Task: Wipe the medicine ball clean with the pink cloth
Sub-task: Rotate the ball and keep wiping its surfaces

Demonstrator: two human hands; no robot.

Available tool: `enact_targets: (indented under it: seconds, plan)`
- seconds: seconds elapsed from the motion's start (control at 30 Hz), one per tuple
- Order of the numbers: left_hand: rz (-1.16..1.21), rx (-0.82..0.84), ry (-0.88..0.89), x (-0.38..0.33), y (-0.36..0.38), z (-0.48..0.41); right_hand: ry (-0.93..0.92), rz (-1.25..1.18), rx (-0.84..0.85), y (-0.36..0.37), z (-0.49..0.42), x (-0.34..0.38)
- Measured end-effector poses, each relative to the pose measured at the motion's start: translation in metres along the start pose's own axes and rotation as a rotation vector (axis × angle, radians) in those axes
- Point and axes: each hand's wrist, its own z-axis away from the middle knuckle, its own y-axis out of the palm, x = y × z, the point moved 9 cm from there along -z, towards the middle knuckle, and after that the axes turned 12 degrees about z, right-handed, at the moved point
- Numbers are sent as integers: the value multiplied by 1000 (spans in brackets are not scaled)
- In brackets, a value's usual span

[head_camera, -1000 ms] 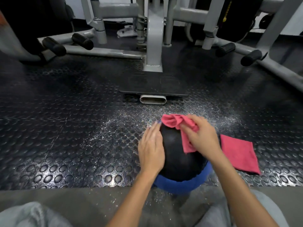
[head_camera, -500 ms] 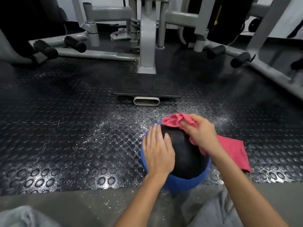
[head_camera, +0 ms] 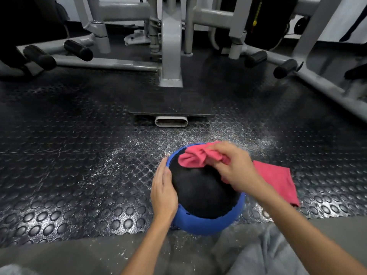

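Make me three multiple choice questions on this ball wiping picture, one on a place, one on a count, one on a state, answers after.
1. Where does the folded pink cloth lie?
A) on the floor, right of the medicine ball
B) draped over the ball
C) tucked under the ball

2. How many pink cloths are in view?
A) one
B) two
C) three

3. What is the left hand doing?
A) gripping a cloth
B) hanging clear of the ball
C) resting flat on the ball's side

Answers:
1 A, it lies flat on the floor beside the ball.
2 B, the folded one plus the bunched pink cloth gripped by the right hand.
3 C, its straight fingers lie on the ball.
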Motion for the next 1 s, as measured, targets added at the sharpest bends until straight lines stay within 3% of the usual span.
enact_targets:
  seconds: [0.13,0.2,0.27,0.33,0.4,0.47,0.53,0.6,0.67,0.73,0.8,0.87,0.93,1.0]
  plan:
    - [119,-20,-25,8,-6,1,701,-321,91,23,17,-120]
    - [130,-6,-28,6,-5,0,900,-559,5,36,41,-137]
    - [132,15,-35,5,-7,-4,800,-532,-154,26,52,-117]
    - [114,29,-39,6,-12,-8,563,-398,-298,8,60,-71]
    - [70,50,-43,7,-19,-11,237,-235,-349,-4,65,-13]
    - [-30,73,-37,3,-27,-12,86,-144,-303,0,66,2]
    - [-136,37,13,-14,-33,-13,282,-242,-293,4,58,-39]
    - [-187,9,99,-44,-24,-11,629,-415,-255,22,56,-90]
    - [-261,82,160,-70,10,-11,813,-491,-249,35,63,-104]
    - [-481,155,136,-75,44,-12,701,-346,-342,26,69,-75]
    - [-708,154,94,-67,46,-19,408,-218,-396,17,72,-19]
    - [-753,170,107,-59,31,-23,162,-143,-396,18,77,16]
    - [-711,209,169,-57,14,-23,194,-188,-419,19,72,3]
    - [-648,208,215,-57,1,-19,508,-341,-395,32,68,-44]
